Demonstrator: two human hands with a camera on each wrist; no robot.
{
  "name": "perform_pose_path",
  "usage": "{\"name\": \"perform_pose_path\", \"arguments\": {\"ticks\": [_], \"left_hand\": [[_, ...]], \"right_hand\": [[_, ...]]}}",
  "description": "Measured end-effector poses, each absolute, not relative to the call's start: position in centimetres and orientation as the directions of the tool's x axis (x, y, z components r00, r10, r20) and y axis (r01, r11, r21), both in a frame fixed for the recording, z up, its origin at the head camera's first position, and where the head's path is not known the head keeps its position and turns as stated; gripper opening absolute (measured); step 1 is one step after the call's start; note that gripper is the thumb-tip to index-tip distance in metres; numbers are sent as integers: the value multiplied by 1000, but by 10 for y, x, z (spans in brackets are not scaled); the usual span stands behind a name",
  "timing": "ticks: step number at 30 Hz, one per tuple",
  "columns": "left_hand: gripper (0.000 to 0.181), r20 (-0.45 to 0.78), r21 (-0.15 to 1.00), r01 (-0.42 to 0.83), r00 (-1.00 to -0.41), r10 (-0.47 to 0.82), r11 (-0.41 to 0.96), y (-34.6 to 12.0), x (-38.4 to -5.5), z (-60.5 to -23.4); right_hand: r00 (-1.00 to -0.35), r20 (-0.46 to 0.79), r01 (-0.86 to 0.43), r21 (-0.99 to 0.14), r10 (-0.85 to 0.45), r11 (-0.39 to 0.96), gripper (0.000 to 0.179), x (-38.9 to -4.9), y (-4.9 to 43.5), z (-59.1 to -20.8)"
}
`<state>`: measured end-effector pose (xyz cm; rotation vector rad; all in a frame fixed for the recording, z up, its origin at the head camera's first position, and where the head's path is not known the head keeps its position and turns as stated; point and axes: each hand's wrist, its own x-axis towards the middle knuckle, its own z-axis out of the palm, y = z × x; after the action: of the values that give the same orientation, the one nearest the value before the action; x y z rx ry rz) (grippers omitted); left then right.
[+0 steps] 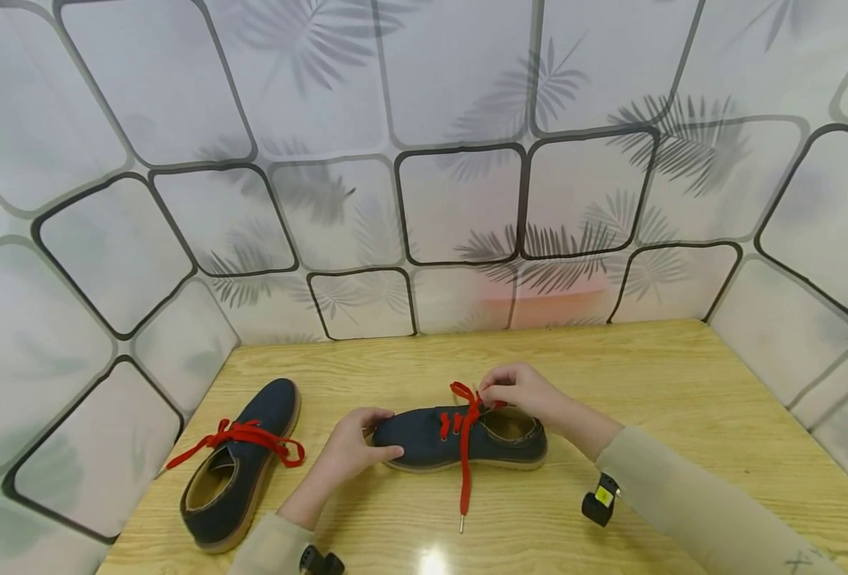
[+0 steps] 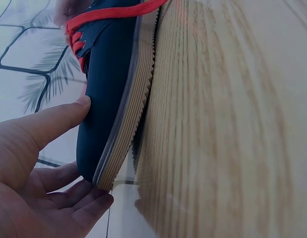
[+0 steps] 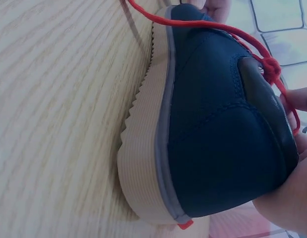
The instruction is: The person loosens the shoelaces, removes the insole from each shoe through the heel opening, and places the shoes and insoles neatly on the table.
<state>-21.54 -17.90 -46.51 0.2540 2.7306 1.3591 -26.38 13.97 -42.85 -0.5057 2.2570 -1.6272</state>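
A navy blue shoe (image 1: 418, 431) lies sole down on the table, toe to the left. Around its toe my left hand (image 1: 352, 449) has the thumb on the near side and the fingers on the far side; the left wrist view shows the thumb pressing the upper (image 2: 111, 74) and fingertips by the sole edge. A red shoelace (image 1: 465, 471) is knotted above the opening, one end hanging down the near side to the table. My right hand (image 1: 521, 391) pinches the lace beside the knot (image 3: 271, 69). The right fingertips are partly hidden behind the shoe in the right wrist view.
To the left stands the other navy shoe (image 1: 273, 411), its red lace (image 1: 251, 434) tied in a bow. Both shoes are on a light wooden table (image 1: 654, 383). Patterned fabric walls (image 1: 460, 208) rise at the back and sides.
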Motion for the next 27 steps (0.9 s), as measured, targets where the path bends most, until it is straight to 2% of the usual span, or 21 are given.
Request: {"name": "perform_pose_path", "arguments": {"ticks": [8,17,23,27], "left_hand": [[57,-5,796,107,-983,184,595,-178,-215,-465],[57,-11,797,102,-983,183,596,-178,-214,-464],[57,-12,795,101,-983,182,598,-178,-214,-464],[56,-9,792,106,-983,186,601,-178,-215,-464]], "right_hand": [[-909,-64,-39,-971,-411,237,16,-265,141,-432],[-948,-125,81,-984,-292,158,16,-264,142,-432],[-939,-100,49,-986,-328,161,14,-263,143,-431],[-907,-69,-23,-977,-416,213,15,-266,144,-429]]}}
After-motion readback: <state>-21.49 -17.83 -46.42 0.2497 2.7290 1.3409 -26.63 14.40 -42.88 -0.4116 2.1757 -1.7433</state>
